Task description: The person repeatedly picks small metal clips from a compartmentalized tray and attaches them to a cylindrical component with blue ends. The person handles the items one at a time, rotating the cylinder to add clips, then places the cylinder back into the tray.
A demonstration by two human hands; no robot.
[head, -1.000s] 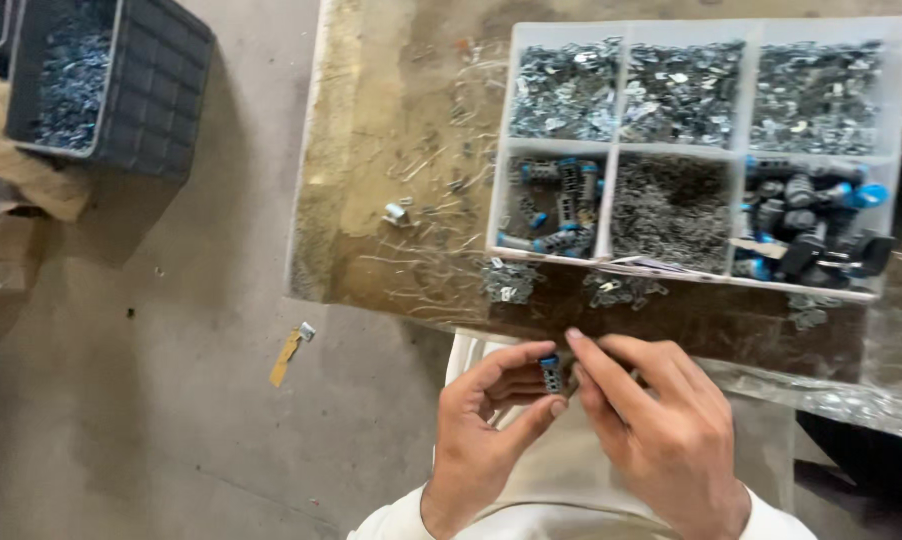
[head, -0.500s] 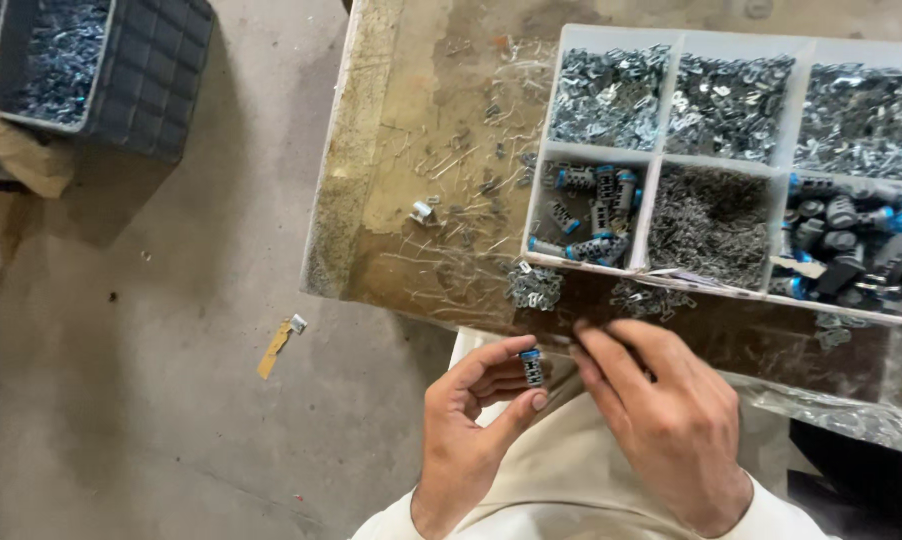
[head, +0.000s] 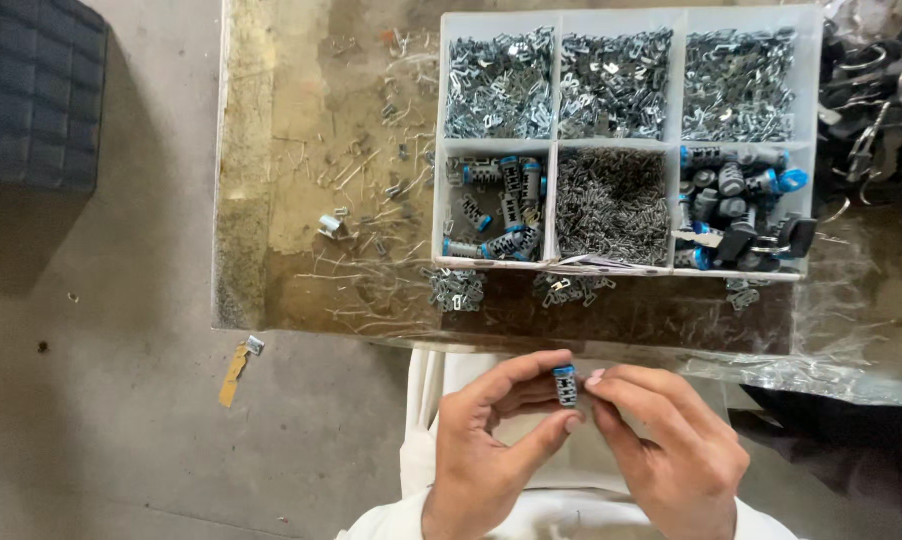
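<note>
My left hand [head: 491, 450] and my right hand [head: 671, 450] meet over my lap, just below the table's near edge. Between their fingertips they hold a small grey cylinder with a blue cap [head: 566, 386], upright. Beyond it on the table lies a white compartment tray [head: 554, 145]. Its three far cells hold small silver metal clips. The near left cell holds grey cylinders with blue caps [head: 501, 205], the near middle cell thin wire springs [head: 611, 205], and the near right cell dark cylinders and black parts [head: 741, 205].
The worn wooden table [head: 271, 180] is strewn with loose clips and wires [head: 371, 230] left of the tray. A dark plastic crate [head: 36, 90] stands on the concrete floor at far left. Black parts [head: 876, 90] pile up at far right.
The view has shifted, so the tray and table now sit further left and lower in frame. Both hands still hold the small cylinder between their fingertips.
</note>
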